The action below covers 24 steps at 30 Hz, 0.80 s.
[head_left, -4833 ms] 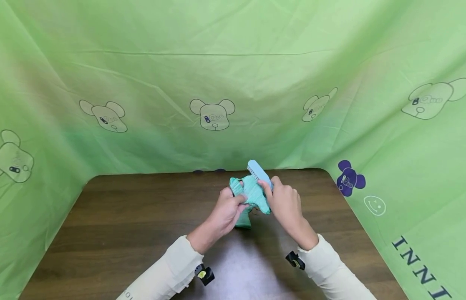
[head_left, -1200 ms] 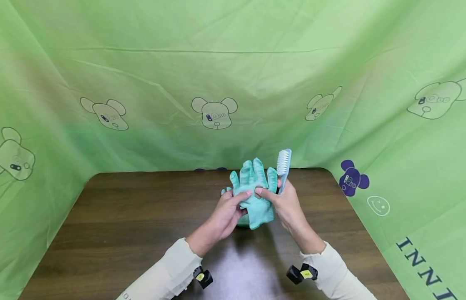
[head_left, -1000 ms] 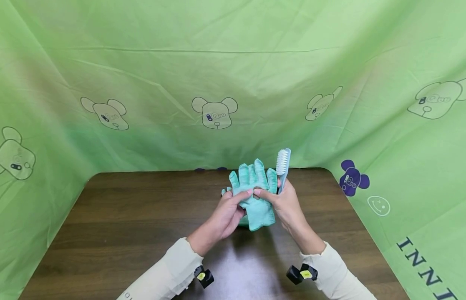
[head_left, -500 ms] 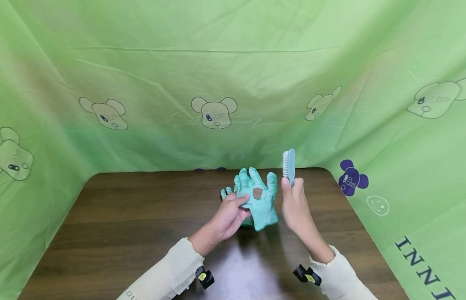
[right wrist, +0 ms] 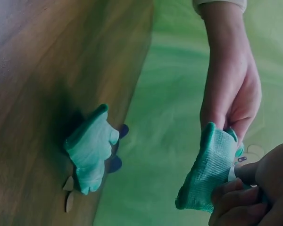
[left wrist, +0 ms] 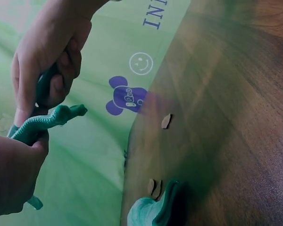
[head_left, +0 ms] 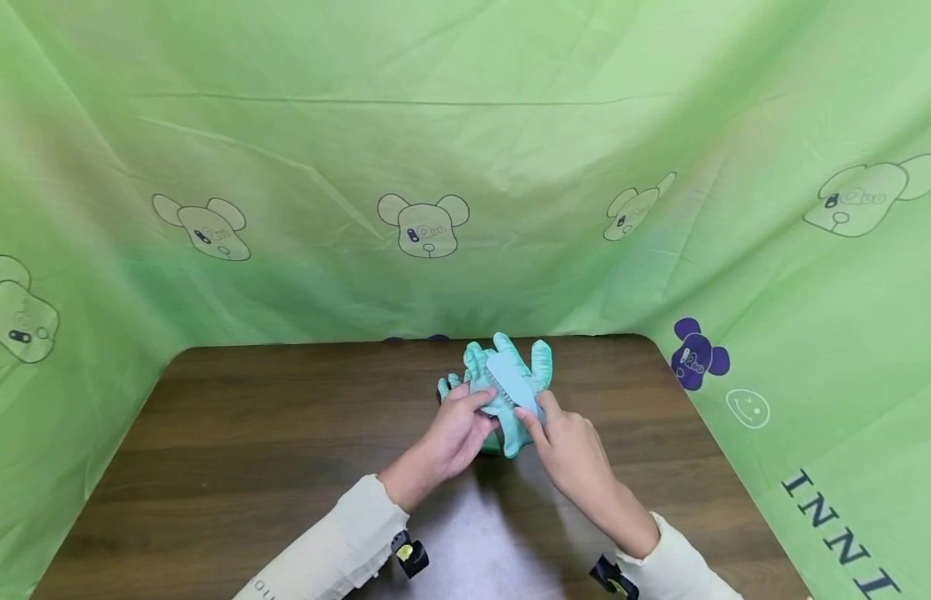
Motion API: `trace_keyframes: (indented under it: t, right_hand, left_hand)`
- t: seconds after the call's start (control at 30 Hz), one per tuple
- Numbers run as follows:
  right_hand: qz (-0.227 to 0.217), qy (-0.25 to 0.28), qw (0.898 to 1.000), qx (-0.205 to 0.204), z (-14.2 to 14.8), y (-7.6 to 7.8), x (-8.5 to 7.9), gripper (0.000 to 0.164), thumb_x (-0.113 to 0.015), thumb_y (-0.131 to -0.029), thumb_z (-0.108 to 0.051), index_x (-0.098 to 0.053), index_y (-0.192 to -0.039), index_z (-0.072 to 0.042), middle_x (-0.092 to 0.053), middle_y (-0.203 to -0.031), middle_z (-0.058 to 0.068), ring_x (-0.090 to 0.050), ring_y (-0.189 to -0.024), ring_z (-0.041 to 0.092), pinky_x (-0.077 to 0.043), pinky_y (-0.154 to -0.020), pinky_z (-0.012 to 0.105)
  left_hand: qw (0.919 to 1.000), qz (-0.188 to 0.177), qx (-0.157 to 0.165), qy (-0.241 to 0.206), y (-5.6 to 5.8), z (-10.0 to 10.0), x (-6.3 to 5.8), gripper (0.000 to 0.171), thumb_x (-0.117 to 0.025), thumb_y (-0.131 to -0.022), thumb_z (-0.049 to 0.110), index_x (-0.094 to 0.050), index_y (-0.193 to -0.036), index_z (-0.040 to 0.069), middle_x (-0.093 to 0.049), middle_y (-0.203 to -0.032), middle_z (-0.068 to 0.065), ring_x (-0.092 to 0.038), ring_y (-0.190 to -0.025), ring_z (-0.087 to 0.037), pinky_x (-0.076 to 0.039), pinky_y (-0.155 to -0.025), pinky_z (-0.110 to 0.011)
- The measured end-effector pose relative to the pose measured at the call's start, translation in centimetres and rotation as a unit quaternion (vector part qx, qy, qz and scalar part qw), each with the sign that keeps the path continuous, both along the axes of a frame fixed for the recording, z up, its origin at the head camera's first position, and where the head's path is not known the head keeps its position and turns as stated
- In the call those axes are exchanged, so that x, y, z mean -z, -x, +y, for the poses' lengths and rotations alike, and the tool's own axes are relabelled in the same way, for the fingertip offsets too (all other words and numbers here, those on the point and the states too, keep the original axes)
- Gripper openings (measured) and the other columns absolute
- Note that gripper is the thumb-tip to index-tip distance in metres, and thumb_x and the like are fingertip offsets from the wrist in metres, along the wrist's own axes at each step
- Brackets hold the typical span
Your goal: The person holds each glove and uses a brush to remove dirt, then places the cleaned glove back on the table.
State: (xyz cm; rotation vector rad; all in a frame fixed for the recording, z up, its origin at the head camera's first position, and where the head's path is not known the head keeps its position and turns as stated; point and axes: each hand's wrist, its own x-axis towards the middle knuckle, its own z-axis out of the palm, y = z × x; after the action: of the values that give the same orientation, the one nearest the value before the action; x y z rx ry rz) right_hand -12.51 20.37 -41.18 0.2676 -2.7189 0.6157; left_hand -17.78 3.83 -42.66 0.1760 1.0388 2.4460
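Note:
My left hand (head_left: 453, 429) pinches a mint-green knit glove (head_left: 541, 363) by its side, thumb on top. Curled around the handle, my right hand (head_left: 573, 450) holds a light blue scrub brush (head_left: 513, 382). The brush lies over the glove's palm with its bristles turned toward the left, and it covers the middle of the palm. A second green glove (right wrist: 92, 146) lies on the table below; in the head view it is mostly hidden behind the held one. From the right wrist, the held glove's cuff (right wrist: 203, 176) hangs above the table.
On the brown wooden table (head_left: 285, 467), small brown flakes (left wrist: 166, 121) lie near the second glove. More flakes (right wrist: 69, 200) show in the right wrist view. A green printed curtain (head_left: 427, 150) stands around the table's back and sides.
My right hand first pressed the glove's palm with the brush upright, then drew away, baring a brown patch. Now it has come back left and laid the brush over that spot.

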Motion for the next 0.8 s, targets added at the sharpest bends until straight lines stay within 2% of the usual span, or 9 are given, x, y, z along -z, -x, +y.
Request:
trace_keyframes:
  t: [0.17,0.33,0.43,0.63,0.73,0.8]
  right_hand:
    - [0.029,-0.027,0.999,0.011,0.1,0.4,0.5,0.025,-0.068,-0.099,-0.026,-0.051,-0.096,-0.008,-0.030,-0.053,-0.003,-0.034,-0.046,0.018,-0.029,-0.043,0.030]
    - [0.032,-0.018,0.999,0.031,0.7,0.9,0.6,0.025,-0.066,-0.100,-0.027,-0.051,-0.095,-0.007,-0.032,-0.051,-0.002,-0.036,-0.045,0.019,-0.030,-0.042,0.032]
    - [0.012,-0.004,0.999,0.048,1.5,1.2,0.5,0.025,-0.064,-0.101,-0.028,-0.051,-0.094,-0.007,-0.035,-0.053,0.000,-0.039,-0.048,0.022,-0.033,-0.044,0.034]
    - [-0.062,0.031,0.994,0.079,3.5,1.9,0.3,0.031,-0.055,-0.106,-0.035,-0.052,-0.096,-0.005,-0.047,-0.060,0.006,-0.048,-0.056,0.026,-0.041,-0.050,0.039]
    - [-0.069,0.050,0.992,0.089,3.7,1.9,0.1,0.035,-0.052,-0.107,-0.037,-0.052,-0.097,-0.004,-0.051,-0.063,0.008,-0.052,-0.057,0.026,-0.043,-0.050,0.039]
    - [-0.063,0.063,0.993,0.078,3.2,1.6,0.0,0.034,-0.052,-0.107,-0.037,-0.053,-0.098,-0.005,-0.050,-0.063,0.007,-0.051,-0.057,0.025,-0.042,-0.050,0.038]
  left_hand:
    - [1.0000,-0.001,-0.001,0.008,-0.1,0.0,0.1,0.051,-0.029,-0.107,-0.001,-0.024,-0.158,-0.002,-0.031,-0.166,-0.018,-0.027,-0.154,-0.031,-0.024,-0.128,-0.052]
    - [0.9999,0.005,-0.003,0.010,-0.2,0.1,0.4,0.052,-0.028,-0.106,-0.004,-0.023,-0.157,-0.006,-0.028,-0.166,-0.022,-0.027,-0.154,-0.034,-0.025,-0.127,-0.053]
    - [0.9999,0.004,-0.003,0.010,-0.2,0.2,0.5,0.051,-0.029,-0.105,-0.006,-0.024,-0.156,-0.008,-0.028,-0.165,-0.024,-0.028,-0.153,-0.035,-0.026,-0.126,-0.054]
    - [1.0000,0.006,0.001,0.005,-0.1,0.3,0.7,0.050,-0.029,-0.105,-0.006,-0.026,-0.154,-0.008,-0.029,-0.164,-0.025,-0.032,-0.150,-0.033,-0.026,-0.126,-0.055]
    - [1.0000,0.003,0.002,0.002,0.0,0.3,0.6,0.049,-0.029,-0.105,-0.006,-0.027,-0.153,-0.008,-0.030,-0.163,-0.025,-0.034,-0.148,-0.033,-0.026,-0.126,-0.055]
    - [1.0000,0.001,0.004,0.000,0.0,0.2,0.7,0.050,-0.029,-0.104,-0.007,-0.026,-0.154,-0.008,-0.030,-0.163,-0.024,-0.034,-0.148,-0.032,-0.026,-0.126,-0.055]
